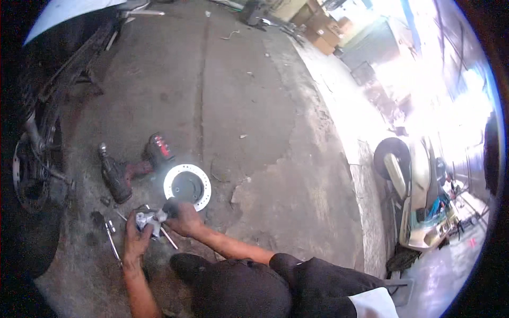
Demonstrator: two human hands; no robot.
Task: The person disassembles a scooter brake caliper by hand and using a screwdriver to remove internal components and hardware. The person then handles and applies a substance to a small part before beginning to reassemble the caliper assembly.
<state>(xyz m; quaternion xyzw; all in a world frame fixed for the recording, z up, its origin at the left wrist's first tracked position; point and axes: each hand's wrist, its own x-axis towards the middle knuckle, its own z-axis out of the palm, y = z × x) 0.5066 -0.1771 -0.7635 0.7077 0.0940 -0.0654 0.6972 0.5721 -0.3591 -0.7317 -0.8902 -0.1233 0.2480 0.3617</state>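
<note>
My left hand (136,239) is closed around the near-left side of a small silver metal part (151,218), which looks like a casting. On its other side my right hand (186,219) grips the same part, with the fingers curled and partly hidden. Something dark shows at those fingertips, too blurred to name. Just beyond my right hand lies a pale ring (206,186) with holes around its rim. A thin metal rod (169,238) lies just below the hands. Left of my left hand a ratchet-like tool (113,243) rests on the floor.
A red and black cordless power tool (139,168) lies on the concrete floor (249,111) beyond the hands. Part of a motorcycle with its wheel hub (34,169) stands at the left. Light-coloured body panels (419,175) lean at the right. Cardboard boxes (321,33) sit far back.
</note>
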